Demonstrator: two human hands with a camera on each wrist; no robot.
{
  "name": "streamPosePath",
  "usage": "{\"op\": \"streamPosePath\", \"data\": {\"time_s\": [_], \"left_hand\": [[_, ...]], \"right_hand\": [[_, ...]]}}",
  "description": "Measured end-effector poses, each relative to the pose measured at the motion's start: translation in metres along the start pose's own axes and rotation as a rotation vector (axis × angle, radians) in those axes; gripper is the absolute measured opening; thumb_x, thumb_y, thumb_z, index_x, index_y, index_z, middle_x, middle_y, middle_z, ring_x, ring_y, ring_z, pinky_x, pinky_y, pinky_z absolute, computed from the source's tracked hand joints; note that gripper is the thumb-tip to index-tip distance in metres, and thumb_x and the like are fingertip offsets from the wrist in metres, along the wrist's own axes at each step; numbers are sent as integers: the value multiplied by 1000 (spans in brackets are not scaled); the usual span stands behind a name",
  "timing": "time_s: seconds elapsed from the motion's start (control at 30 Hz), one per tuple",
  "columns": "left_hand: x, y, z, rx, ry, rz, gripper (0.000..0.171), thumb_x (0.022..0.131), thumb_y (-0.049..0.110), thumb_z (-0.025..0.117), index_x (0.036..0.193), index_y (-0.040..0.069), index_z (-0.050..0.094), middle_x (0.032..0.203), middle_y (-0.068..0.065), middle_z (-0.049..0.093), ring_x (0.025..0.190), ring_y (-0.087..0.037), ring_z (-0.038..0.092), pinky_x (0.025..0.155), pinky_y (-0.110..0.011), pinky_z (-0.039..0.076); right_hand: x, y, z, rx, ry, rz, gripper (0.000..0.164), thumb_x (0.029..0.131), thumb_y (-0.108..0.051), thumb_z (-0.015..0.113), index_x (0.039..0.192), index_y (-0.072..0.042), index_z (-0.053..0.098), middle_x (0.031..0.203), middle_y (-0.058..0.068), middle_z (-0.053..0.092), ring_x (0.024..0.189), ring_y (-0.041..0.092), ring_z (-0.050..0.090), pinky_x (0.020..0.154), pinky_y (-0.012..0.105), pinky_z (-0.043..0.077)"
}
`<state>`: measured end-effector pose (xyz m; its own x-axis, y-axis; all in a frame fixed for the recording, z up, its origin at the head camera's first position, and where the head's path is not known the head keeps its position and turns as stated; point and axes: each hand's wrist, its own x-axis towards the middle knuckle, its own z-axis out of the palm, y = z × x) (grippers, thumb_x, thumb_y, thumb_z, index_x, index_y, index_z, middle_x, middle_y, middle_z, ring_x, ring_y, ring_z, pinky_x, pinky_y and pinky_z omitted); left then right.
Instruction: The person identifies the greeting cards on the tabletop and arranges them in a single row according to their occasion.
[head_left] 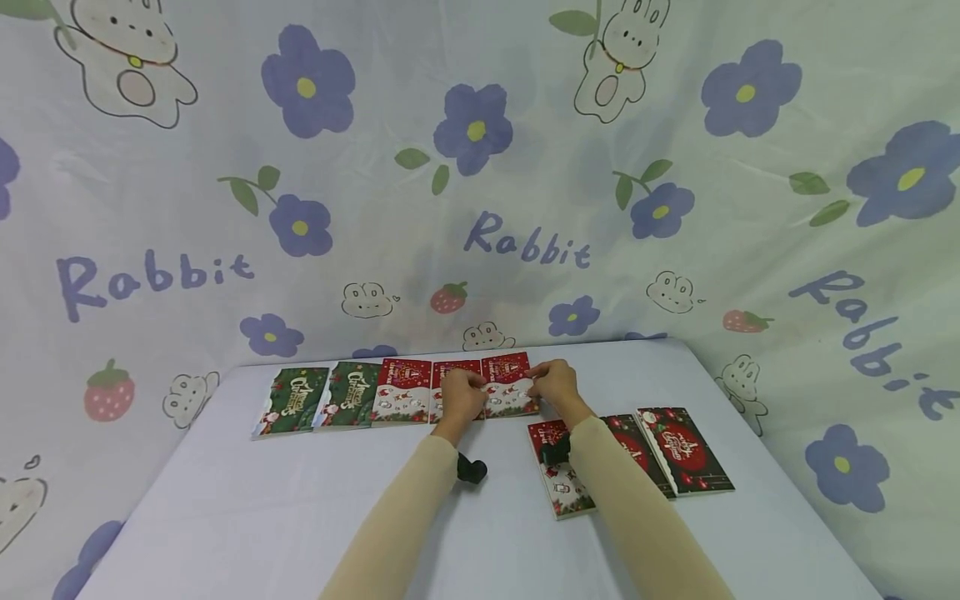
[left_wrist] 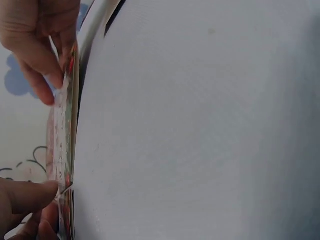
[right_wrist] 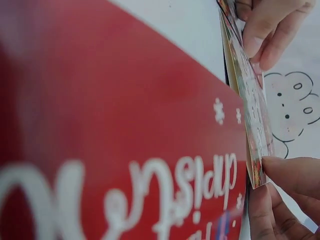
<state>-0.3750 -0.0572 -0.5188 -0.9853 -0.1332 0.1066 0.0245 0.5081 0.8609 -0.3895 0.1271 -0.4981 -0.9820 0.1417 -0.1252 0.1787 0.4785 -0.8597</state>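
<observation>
Evidently, the back row's rightmost red booklet (head_left: 512, 371) is flanked on the worktop (head_left: 300, 517), long axis front-to-back, its right edge pinched by the right hand (head_left: 557, 385), its left touched by the left hand (head_left: 461, 398), whose grip cannot be told.

White tabletop (head_left: 300, 517) under 8 Christmas booklets (head_left: 401, 392) in 2 rows
</observation>
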Motion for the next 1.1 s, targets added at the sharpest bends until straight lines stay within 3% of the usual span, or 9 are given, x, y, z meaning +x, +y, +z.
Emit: {"op": "streamPosePath", "data": {"time_s": [0.13, 0.37, 0.7, 0.93, 1.1], "left_hand": [[1, -2, 2, 2, -2, 2, 18, 85, -11, 78, 102, -4, 79, 98, -15, 72, 95, -31, 67, 83, -46, 60], [0, -1, 2, 9, 5, 7, 20, 83, -13, 78, 100, -4, 79, 102, -16, 71, 95, -30, 66, 82, -45, 59], [1, -2, 5, 43, 4, -6, 19, 83, -12, 79, 100, -4, 79, 101, -16, 71, 94, -29, 65, 81, -44, 59], [4, -5, 6, 61, -1, -5, 17, 83, -11, 79, 98, -4, 80, 102, -16, 72, 97, -30, 65, 84, -45, 58], [5, -7, 7, 67, -9, -8, 17, 83, -11, 78, 98, -3, 80, 103, -16, 72, 98, -30, 64, 84, -45, 58]], "right_hand": [[0, -1, 1, -24, -2, -7, 34, 79, 12, 81, 112, 2, 79, 106, 16, 71, 102, 28, 62, 87, 38, 56], [5, 1, 3, -75, 1, 10, 32, 78, 11, 83, 107, -1, 81, 102, 15, 72, 90, 26, 62, 76, 35, 55], [3, -2, 5, -162, 15, -18, 31, 79, 8, 83, 108, -2, 81, 104, 14, 72, 96, 29, 64, 84, 40, 56], [3, -2, 5, -232, 18, -57, 24, 78, 5, 82, 101, -1, 81, 99, 13, 73, 89, 27, 63, 78, 39, 55], [-2, -4, 4, -254, 31, -61, 21, 80, 4, 81, 101, 1, 80, 107, 18, 74, 95, 30, 66, 84, 42, 57]]}}
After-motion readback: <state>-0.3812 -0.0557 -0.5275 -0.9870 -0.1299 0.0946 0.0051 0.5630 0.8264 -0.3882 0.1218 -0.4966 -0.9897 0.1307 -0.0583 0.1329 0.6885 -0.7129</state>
